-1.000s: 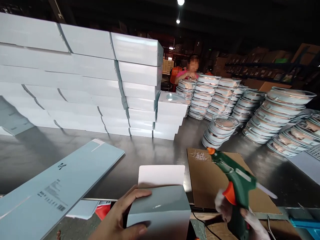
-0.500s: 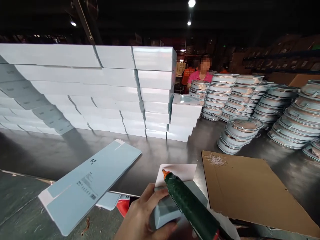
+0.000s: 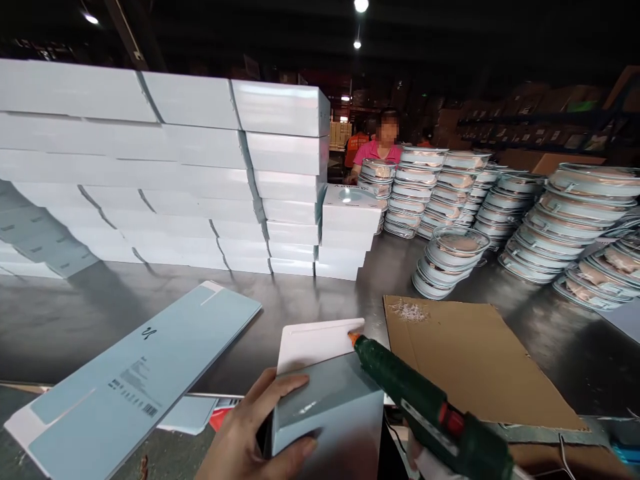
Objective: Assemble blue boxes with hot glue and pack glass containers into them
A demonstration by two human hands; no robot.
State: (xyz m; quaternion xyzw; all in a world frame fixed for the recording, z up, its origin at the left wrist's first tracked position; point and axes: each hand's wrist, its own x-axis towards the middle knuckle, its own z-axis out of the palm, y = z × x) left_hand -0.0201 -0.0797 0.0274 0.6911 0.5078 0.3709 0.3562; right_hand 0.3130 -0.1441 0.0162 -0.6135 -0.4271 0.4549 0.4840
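My left hand (image 3: 263,430) is closed around the near end of a pale blue cardboard box (image 3: 335,413), thumb on its side and fingers over its top. A white end flap (image 3: 315,343) stands out from the box's far end. The orange nozzle of a dark green hot glue gun (image 3: 430,407) meets the right part of this flap. My right hand (image 3: 417,457) grips the glue gun from below; most of it is hidden behind the tool and cut off by the lower edge. Left of the box lie flat, unfolded blue cartons (image 3: 155,367) with printed text.
A wall of stacked white boxes (image 3: 200,173) fills the table's back left. Several stacks of round lidded containers (image 3: 450,260) stand at right. A brown cardboard sheet (image 3: 465,360) with white glue residue lies before them. A person in pink (image 3: 377,150) is behind the stacks.
The glue gun's nozzle has moved from the flap's left part to its right end. A thin line shows along the flap's edge. The box has turned slightly, and the view has shifted right.
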